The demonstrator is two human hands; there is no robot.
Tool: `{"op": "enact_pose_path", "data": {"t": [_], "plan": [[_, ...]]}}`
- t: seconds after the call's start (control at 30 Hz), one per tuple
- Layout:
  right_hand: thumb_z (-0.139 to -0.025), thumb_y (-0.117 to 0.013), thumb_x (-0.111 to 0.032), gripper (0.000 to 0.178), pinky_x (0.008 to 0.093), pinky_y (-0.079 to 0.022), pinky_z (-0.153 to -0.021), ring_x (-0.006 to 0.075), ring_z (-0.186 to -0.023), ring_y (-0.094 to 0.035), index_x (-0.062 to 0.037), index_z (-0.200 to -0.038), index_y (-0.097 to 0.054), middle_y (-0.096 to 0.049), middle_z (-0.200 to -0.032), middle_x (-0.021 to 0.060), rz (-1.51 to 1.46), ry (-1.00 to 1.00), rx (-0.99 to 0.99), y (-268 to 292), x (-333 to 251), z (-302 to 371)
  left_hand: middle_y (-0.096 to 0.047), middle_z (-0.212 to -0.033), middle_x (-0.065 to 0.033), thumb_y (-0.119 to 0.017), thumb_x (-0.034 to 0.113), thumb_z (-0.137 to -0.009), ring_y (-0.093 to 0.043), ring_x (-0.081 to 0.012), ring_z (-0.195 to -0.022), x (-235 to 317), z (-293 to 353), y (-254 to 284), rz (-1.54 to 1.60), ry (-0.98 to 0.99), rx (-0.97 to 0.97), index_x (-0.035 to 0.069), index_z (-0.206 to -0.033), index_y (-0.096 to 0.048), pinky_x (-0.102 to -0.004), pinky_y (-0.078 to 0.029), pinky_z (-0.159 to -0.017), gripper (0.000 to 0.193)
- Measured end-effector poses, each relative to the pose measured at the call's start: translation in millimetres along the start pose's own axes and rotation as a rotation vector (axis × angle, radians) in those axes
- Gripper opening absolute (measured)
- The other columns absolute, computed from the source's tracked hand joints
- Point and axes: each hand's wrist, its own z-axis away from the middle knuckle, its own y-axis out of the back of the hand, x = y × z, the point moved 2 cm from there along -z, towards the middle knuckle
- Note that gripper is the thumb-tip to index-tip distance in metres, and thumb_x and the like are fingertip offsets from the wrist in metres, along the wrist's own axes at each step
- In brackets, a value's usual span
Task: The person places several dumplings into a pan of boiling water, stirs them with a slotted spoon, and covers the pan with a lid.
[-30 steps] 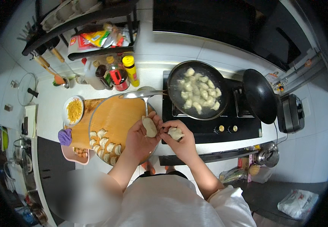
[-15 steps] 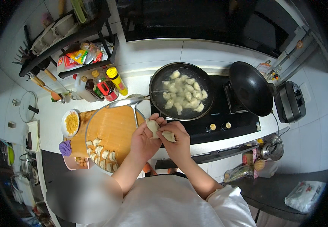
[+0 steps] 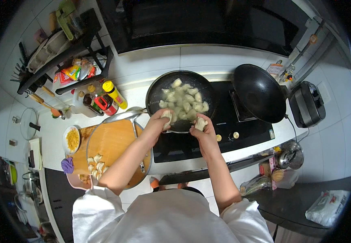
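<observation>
Both of my hands reach over the near rim of a black frying pan [image 3: 153, 92], which holds water and many pale dumplings [image 3: 187, 97]. My left hand [image 3: 157, 126] is closed on a raw dumpling [image 3: 167, 117] by the pan's near left rim. On the near right, a second raw dumpling [image 3: 200, 124] is gripped by my right hand [image 3: 204, 133]. More uncooked dumplings [image 3: 96, 166] lie on the round wooden board [image 3: 112, 139] left of my left forearm, which hides part of them. A long-handled metal utensil [image 3: 136, 129] rests across the board's right side.
A black wok [image 3: 258, 93] stands on the hob [image 3: 171, 148] to the right, beside a dark cooker [image 3: 307, 105]. Bottles [image 3: 105, 104] line the wall at left. A plate of yellow shreds [image 3: 73, 139] and a purple cloth [image 3: 67, 165] lie left of the board.
My hands have moved forward and apart, from together near the counter's edge to the pan's near rim. Each carries a dumpling. The view has shifted slightly.
</observation>
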Motion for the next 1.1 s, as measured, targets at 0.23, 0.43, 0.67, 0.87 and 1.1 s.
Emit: {"op": "enact_pose_path", "data": {"t": [0.23, 0.43, 0.67, 0.87, 1.1], "plan": [[-0.085, -0.058, 0.009, 0.048, 0.0285, -0.046, -0.088, 0.0168, -0.105, -0.055, -0.0051, -0.128, -0.043, -0.053, -0.118, 0.0088, 0.282, 0.210, -0.137, 26.5, 4.2, -36.5, -0.061, -0.112, -0.0155, -0.065, 0.002, -0.079, -0.061, -0.0291, -0.098, -14.3, -90.3, -8.6, -0.986, -0.436, 0.115, 0.003, -0.118, -0.056, -0.0372, -0.048, -0.085, 0.039], [-0.088, -0.055, 0.006, 0.038, 0.0303, -0.051, -0.091, 0.0194, -0.106, -0.062, -0.0011, -0.124, -0.047, -0.060, -0.116, 0.0104, -0.131, -0.126, -0.216, 21.6, -11.4, -26.3, -0.060, -0.110, -0.0166, -0.063, 0.005, -0.080, -0.059, -0.0347, -0.102, -20.2, -93.4, -16.6, -1.106, -0.551, 0.206, 0.004, -0.114, -0.058, -0.0416, -0.049, -0.086, 0.034], [-0.093, -0.049, 0.004, 0.039, 0.0333, -0.052, -0.095, 0.0255, -0.114, -0.059, 0.0012, -0.131, -0.044, -0.055, -0.125, 0.0125, -0.356, -0.258, -0.348, 13.1, -14.5, -16.5, -0.062, -0.090, -0.0055, -0.061, 0.011, -0.091, -0.058, -0.0144, -0.083, 20.7, -21.7, -37.1, -0.414, -0.588, 0.025, 0.000, -0.103, -0.065, -0.0256, -0.046, -0.079, 0.017], [-0.094, -0.050, 0.001, 0.037, 0.0328, -0.052, -0.095, 0.0227, -0.113, -0.060, -0.0003, -0.131, -0.045, -0.056, -0.123, 0.0095, -0.314, -0.241, -0.376, -9.5, -15.8, -1.0, -0.059, -0.091, -0.0011, -0.065, 0.009, -0.090, -0.054, -0.0080, -0.081, 20.1, 17.9, -26.6, -0.224, -0.560, -0.024, 0.001, -0.101, -0.065, -0.0227, -0.044, -0.072, 0.014], [-0.094, -0.051, 0.000, 0.035, 0.0322, -0.051, -0.094, 0.0175, -0.111, -0.059, -0.0023, -0.129, -0.047, -0.057, -0.121, 0.0060, -0.253, -0.194, -0.385, -26.9, -14.8, 10.3, -0.056, -0.084, -0.0031, -0.069, 0.003, -0.085, -0.054, -0.0077, -0.068, 22.5, 33.6, -22.6, -0.338, -0.674, 0.090, 0.000, -0.086, -0.065, -0.0213, -0.042, -0.058, 0.005]]}}
